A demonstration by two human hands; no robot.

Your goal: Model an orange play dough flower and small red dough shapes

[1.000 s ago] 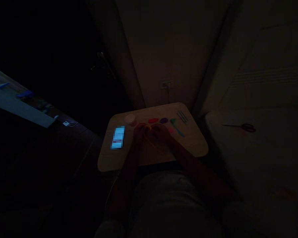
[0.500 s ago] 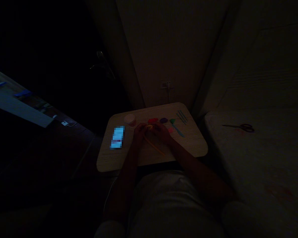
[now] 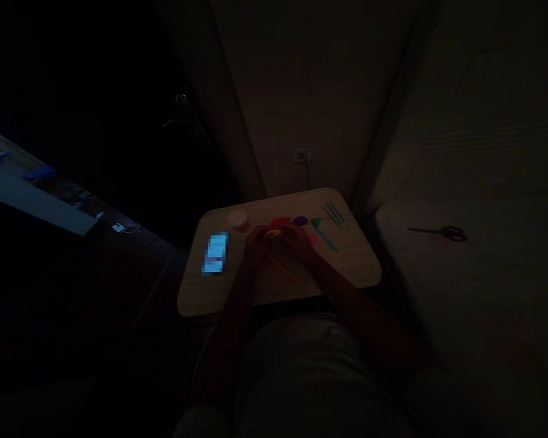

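We hold a thin, soft-looking orange strip between left hand and right hand, its end curled within the narrow grip, its tail slanting below across a pale, round-cornered wood-grain table. Beyond the grip lies a flat red lump. The wall is dim; our hands partly hide the curl.

Dim room, seemingly a home, door handle, wall outlet with cord, small round-cornered table

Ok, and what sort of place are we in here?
Probably a room in a home, very dimly lit: there's a door handle, a wall socket with a cord plugged in, and a small table.
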